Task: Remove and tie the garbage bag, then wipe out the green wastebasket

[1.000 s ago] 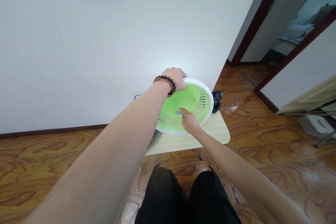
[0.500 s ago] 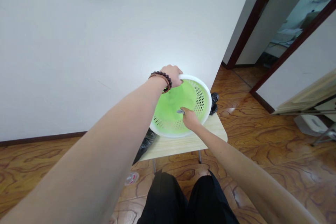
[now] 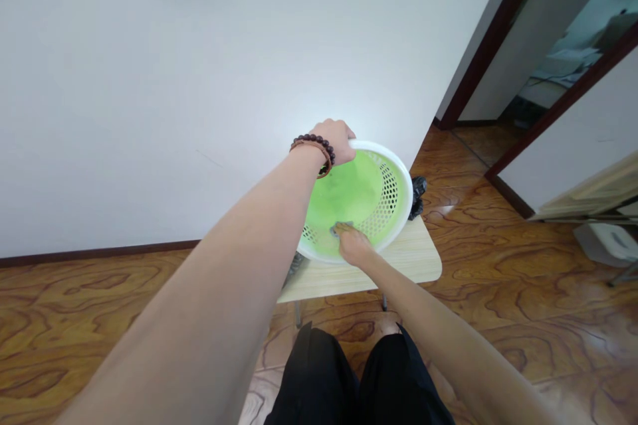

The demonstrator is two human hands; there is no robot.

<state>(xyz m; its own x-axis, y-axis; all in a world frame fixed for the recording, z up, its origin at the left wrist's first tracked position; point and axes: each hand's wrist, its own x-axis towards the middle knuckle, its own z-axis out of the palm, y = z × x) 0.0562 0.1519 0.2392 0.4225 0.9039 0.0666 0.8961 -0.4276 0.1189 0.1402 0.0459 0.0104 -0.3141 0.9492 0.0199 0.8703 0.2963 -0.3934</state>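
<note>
A round plastic basket [image 3: 405, 212], green inside with a white rim and perforated sides, rests tilted on a small pale wooden table [image 3: 413, 255] against the wall. At the basket's far rim, my left hand [image 3: 336, 139] is closed around the edge, a beaded bracelet on its wrist. Inside the basket, my right hand [image 3: 355, 244] presses a small grey cloth [image 3: 335, 229] against the near perforated wall. Its fingers are closed on the cloth, most of which they hide.
Black plastic bags [image 3: 417, 196] show at the table's right end, and another dark bag [image 3: 295, 265] at its left. My knees [image 3: 319, 372] are close to the table's front. A white wall [image 3: 199, 80] stands behind; a doorway opens at right.
My right hand has moved with the cloth from over the basket's middle down to its near side wall. My left hand stays on the rim. The whole view has shifted slightly.
</note>
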